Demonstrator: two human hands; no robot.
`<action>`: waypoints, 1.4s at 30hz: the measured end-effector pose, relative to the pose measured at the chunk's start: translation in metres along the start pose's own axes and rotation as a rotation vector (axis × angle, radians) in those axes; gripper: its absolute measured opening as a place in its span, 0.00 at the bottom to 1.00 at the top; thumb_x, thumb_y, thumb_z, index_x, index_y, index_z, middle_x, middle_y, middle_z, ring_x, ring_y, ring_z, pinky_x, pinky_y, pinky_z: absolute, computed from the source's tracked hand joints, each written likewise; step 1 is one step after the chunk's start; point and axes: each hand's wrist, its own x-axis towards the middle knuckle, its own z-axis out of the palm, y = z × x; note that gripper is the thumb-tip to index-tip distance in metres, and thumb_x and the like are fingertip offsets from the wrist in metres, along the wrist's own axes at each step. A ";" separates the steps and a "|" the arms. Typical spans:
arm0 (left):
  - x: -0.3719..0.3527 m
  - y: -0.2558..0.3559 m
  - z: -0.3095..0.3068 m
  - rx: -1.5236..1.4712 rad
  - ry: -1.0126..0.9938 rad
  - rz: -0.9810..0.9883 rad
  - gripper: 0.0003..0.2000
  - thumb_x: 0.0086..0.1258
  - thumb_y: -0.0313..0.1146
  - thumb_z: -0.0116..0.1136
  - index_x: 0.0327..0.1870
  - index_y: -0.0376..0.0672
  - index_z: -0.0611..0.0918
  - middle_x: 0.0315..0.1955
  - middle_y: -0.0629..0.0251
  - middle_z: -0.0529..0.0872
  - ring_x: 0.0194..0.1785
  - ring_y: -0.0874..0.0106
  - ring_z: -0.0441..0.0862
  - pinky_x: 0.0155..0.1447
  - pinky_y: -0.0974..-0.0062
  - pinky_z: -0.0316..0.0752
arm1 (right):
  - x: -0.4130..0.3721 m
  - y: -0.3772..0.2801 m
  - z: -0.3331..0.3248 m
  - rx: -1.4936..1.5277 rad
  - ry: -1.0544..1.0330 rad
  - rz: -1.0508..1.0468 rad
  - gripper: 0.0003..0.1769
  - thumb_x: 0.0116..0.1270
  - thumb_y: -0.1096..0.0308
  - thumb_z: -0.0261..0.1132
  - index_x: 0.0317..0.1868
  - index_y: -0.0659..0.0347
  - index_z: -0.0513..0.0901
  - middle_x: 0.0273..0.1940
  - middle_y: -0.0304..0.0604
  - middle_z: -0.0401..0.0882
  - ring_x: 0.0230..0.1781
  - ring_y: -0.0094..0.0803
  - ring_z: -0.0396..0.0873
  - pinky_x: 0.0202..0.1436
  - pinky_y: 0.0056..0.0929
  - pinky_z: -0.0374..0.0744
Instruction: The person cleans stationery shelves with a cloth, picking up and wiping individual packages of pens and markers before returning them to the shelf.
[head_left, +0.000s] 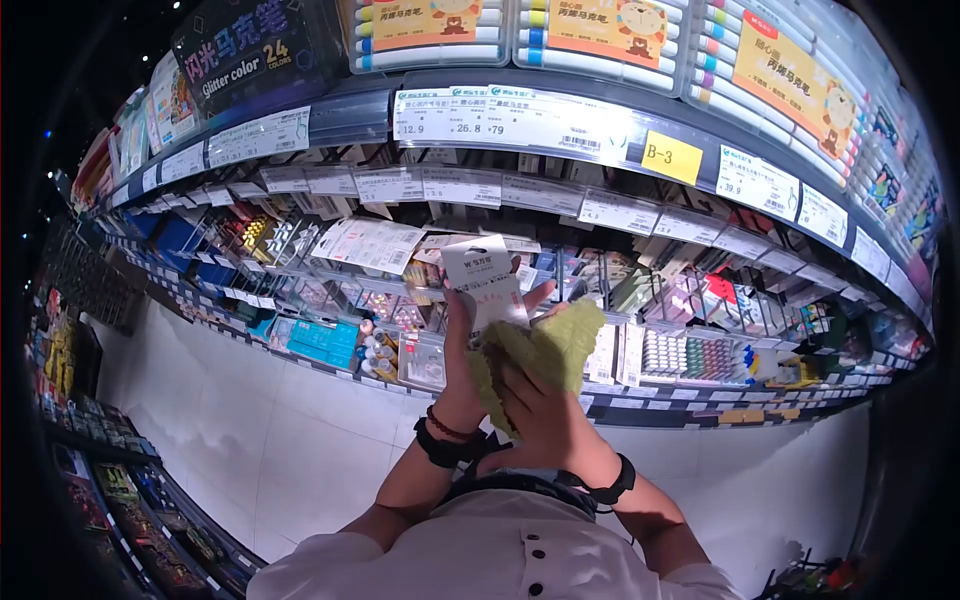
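In front of my chest, my left hand [459, 352] grips a white hang-card package [482, 272] with a hanging hole at its top and printed text. The lower part of the package is hidden behind a yellow-green cloth [568, 345]. My right hand [540, 405] holds this crumpled cloth against the package, its fingers spread partly under the folds. The two hands are close together, and some fingertips are covered by the cloth and package. Behind them hang several similar carded packs, among them a large white card [368, 246].
A shelf edge with price labels [500, 118] and a yellow B-3 tag [671, 158] crosses above my hands. Marker sets [610, 40] stand on it. Lower racks hold blue packs [322, 343] and bottles [380, 357]. Tiled floor [300, 440] lies below; another shelf [140, 510] stands at left.
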 end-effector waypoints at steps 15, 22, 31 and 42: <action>0.015 -0.079 0.001 -0.265 0.221 -0.242 0.31 0.64 0.60 0.44 0.54 0.38 0.69 0.45 0.62 0.76 0.47 0.68 0.74 0.57 0.70 0.68 | -0.069 0.061 -0.017 0.070 0.466 -0.313 0.06 0.40 0.74 0.61 0.20 0.66 0.73 0.26 0.46 0.73 0.27 0.39 0.75 0.33 0.36 0.76; 0.016 -0.095 -0.007 -0.035 0.340 0.232 0.21 0.65 0.48 0.52 0.52 0.44 0.69 0.47 0.64 0.75 0.51 0.68 0.72 0.63 0.58 0.62 | -0.064 0.112 -0.026 -0.270 0.977 -0.004 0.14 0.57 0.77 0.56 0.14 0.65 0.67 0.13 0.40 0.60 0.12 0.32 0.63 0.16 0.30 0.58; 0.017 -0.119 -0.012 0.684 0.040 0.500 0.29 0.68 0.39 0.48 0.65 0.41 0.53 0.51 0.64 0.72 0.58 0.69 0.68 0.66 0.65 0.57 | -0.068 0.140 -0.003 0.498 0.560 0.947 0.28 0.69 0.56 0.50 0.15 0.69 0.68 0.10 0.43 0.63 0.12 0.28 0.60 0.19 0.31 0.62; 0.028 -0.138 -0.033 0.417 0.108 0.171 0.37 0.64 0.65 0.32 0.63 0.41 0.60 0.49 0.63 0.74 0.48 0.69 0.75 0.53 0.68 0.72 | -0.069 0.094 -0.057 0.643 0.971 0.418 0.28 0.69 0.48 0.47 0.33 0.69 0.76 0.42 0.50 0.78 0.42 0.35 0.77 0.45 0.29 0.74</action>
